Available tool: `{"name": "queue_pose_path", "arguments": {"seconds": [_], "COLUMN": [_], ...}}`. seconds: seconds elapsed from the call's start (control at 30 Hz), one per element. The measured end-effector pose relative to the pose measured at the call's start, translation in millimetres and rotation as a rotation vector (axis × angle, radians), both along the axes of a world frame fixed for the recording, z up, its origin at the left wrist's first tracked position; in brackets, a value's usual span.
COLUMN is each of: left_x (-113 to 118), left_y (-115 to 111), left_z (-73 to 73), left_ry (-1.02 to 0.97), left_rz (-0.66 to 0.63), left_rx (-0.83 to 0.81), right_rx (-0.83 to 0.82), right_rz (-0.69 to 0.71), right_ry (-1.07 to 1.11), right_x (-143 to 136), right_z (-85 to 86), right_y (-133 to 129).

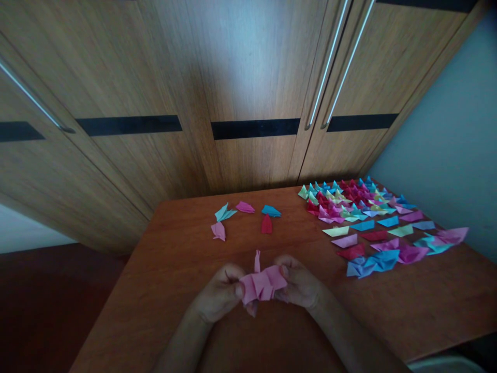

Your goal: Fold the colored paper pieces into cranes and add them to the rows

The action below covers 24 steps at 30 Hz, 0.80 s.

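A pink folded paper figure (263, 284) is held up over the near middle of the table, with a narrow strip of paper standing up from its far side. My left hand (222, 291) pinches its left end between thumb and fingers. At the right end, my right hand (298, 282) grips it the same way. Beyond my hands lie several small folded papers: a pink one (218, 231), a light teal one (225, 212), a magenta one (245, 207), a blue one (271, 211) and a red one (266, 225).
Many coloured folded paper boats (349, 199) crowd the right back of the brown table (163, 280). Nearer on the right are larger pieces, such as a blue one (384, 260). A wooden cabinet (256, 166) with metal handles stands behind, and a pale wall (446, 140) rises at right.
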<state>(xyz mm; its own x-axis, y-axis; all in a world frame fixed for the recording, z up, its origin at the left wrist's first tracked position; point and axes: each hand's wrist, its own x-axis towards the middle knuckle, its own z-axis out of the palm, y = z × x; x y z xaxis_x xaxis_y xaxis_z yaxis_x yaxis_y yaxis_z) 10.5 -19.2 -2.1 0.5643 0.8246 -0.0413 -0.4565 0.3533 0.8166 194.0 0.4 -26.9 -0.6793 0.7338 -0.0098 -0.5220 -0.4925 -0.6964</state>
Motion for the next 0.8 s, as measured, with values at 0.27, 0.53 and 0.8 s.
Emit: {"name": "queue_pose_path", "arguments": {"seconds": [0.27,0.53,0.8], "left_x": [4,4,4], "left_y": [-3,-3,-3], "left_z": [-3.5,-8.3,-5.0], "left_ry": [-0.003,-0.095,-0.066], "left_rz": [0.056,0.210,0.238], "left_rx": [0.016,0.041,-0.027], "right_rx": [-0.033,-0.073,-0.089], "right_rz": [-0.094,-0.156,-0.134], "right_ry": [0.010,0.021,-0.004], "right_x": [-7,-5,-10], "right_z": [-4.4,-1.4,8.1], "right_y": [-7,-6,-3]}}
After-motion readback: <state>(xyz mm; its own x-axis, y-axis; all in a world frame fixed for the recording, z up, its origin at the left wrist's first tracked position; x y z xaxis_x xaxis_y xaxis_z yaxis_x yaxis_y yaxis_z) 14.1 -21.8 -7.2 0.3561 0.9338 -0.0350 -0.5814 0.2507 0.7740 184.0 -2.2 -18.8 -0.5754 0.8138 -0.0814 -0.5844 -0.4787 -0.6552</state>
